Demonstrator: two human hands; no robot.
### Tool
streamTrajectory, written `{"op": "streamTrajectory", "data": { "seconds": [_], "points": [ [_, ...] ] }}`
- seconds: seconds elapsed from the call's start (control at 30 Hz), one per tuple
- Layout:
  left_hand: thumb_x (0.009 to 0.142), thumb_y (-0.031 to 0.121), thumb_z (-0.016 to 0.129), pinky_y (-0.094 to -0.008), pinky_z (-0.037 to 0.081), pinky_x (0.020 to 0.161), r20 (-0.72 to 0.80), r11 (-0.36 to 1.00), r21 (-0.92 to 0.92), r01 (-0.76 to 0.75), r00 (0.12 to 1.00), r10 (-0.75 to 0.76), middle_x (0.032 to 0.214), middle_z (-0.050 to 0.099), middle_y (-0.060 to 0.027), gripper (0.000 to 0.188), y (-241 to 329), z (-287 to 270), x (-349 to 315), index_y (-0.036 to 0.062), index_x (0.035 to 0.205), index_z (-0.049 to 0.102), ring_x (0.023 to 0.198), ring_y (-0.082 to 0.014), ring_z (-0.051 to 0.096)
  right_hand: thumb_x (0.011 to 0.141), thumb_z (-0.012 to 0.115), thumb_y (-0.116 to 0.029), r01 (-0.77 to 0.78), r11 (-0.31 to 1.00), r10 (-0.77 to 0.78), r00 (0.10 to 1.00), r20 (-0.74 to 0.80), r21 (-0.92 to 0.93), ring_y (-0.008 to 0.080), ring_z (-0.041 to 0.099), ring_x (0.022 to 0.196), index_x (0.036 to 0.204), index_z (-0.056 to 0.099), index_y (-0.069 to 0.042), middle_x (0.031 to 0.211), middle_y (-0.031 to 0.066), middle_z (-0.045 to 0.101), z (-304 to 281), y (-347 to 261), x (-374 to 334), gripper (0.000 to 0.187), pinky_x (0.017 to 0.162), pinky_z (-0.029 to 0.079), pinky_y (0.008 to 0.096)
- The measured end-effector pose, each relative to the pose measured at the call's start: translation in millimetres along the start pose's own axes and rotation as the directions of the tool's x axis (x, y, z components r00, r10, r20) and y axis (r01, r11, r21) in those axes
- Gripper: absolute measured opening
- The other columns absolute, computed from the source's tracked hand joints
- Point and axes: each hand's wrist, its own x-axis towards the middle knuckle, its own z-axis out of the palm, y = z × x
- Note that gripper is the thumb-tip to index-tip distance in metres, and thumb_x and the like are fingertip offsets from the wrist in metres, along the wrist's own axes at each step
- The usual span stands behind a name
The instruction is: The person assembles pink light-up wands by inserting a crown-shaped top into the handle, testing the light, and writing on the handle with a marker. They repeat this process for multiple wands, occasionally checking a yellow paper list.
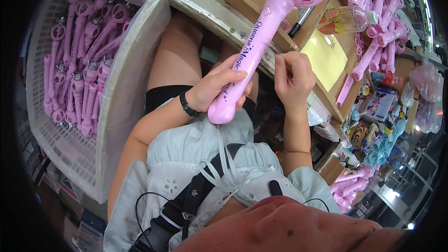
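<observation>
Gripping a large pink toy wand (262,37) by its handle, the person's left hand (218,83) has its fingers wrapped around the lower part, with the thumb lying across the front. The wand is held at a slant in front of the body: its rounded end points toward the waist of a pale blue top (186,144), and its ring-shaped head is above the front edge of the table (210,11). Dark lettering runs along the handle. A black band (188,105) circles the left wrist.

The right hand (295,77) is raised beside the table's front edge, apart from the wand. Its fingers are curled in, with thumb and forefinger close together; whether they pinch anything, I cannot tell.

On the table, near the front edge, lie a black marker (301,21) and a sheet of yellow paper (324,58). Behind the paper, a clear bottle (343,20) lies on its side. Farther from that edge is a pile of pink wand parts (387,30). To the person's left, a white plastic basket (133,98) holds many pink wands (84,56), packed closely together.
</observation>
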Motion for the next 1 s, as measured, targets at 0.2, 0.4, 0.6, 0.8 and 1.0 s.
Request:
{"op": "streamTrajectory", "data": {
  "seconds": [0.2, 0.4, 0.6, 0.8, 1.0],
  "points": [
    [0.087, 0.025, 0.053, -0.0314, 0.052, 0.050, 0.014, 1.000, 0.013, -0.025, 1.000, 0.025, 0.083, 0.054, -0.0127, 0.043, -0.7, 0.4, 0.8, 0.0080, 0.121, 0.033, 0.056, -0.0190, 0.059, 0.069, 0.070, -0.005, 0.093, 0.996, -0.092, 0.995, 0.041, -0.002, 0.0230, 0.056, 0.053, 0.075, 0.060, -0.006, 0.067, 0.0075, 0.059, 0.2, -2.2, -1.5, 0.011, 0.047, 0.045, 0.0306],
    [0.087, 0.026, 0.053, -0.0320, 0.052, 0.050, 0.020, 1.000, -0.022, -0.012, 1.000, 0.013, 0.082, 0.054, -0.0131, 0.044, -1.5, -0.9, 0.5, 0.0092, 0.121, 0.032, 0.055, -0.0198, 0.058, 0.069, 0.068, -0.002, 0.062, 0.998, -0.063, 0.997, 0.033, 0.004, 0.0235, 0.058, 0.057, 0.074, 0.061, -0.005, 0.069, 0.0089, 0.059, 0.5, -3.0, -4.0, 0.010, 0.048, 0.045, 0.0315],
    [0.086, 0.027, 0.052, -0.0325, 0.052, 0.050, 0.049, 0.998, -0.070, 0.003, 0.999, 0.001, 0.082, 0.054, -0.0139, 0.043, -1.7, -3.6, 1.8, 0.0117, 0.121, 0.032, 0.055, -0.0211, 0.058, 0.069, 0.070, -0.001, 0.027, 0.999, -0.029, 0.998, 0.047, 0.046, 0.0209, 0.056, 0.054, 0.074, 0.060, -0.004, 0.069, 0.0086, 0.060, 4.7, -2.3, -5.9, 0.011, 0.047, 0.044, 0.0317],
    [0.087, 0.028, 0.050, -0.0331, 0.052, 0.049, 0.059, 0.997, -0.072, 0.013, 0.998, -0.009, 0.082, 0.054, -0.0146, 0.041, -2.7, -4.5, 2.1, 0.0131, 0.121, 0.032, 0.054, -0.0214, 0.058, 0.071, 0.070, -0.004, 0.155, 0.983, -0.162, 0.985, 0.063, 0.096, 0.0213, 0.055, 0.054, 0.074, 0.060, -0.005, 0.069, 0.0087, 0.059, 8.4, 0.1, -6.9, 0.011, 0.046, 0.043, 0.0304],
    [0.087, 0.029, 0.049, -0.0350, 0.052, 0.049, 0.099, 0.983, -0.177, 0.045, 0.995, -0.028, 0.083, 0.054, -0.0151, 0.040, -3.1, -5.6, 1.9, 0.0138, 0.121, 0.033, 0.053, -0.0225, 0.058, 0.069, 0.070, -0.002, 0.147, 0.984, -0.150, 0.988, 0.023, 0.104, 0.0210, 0.055, 0.050, 0.073, 0.060, -0.005, 0.068, 0.0076, 0.060, 8.0, 1.1, -8.2, 0.011, 0.046, 0.044, 0.0304]
  ]
}}
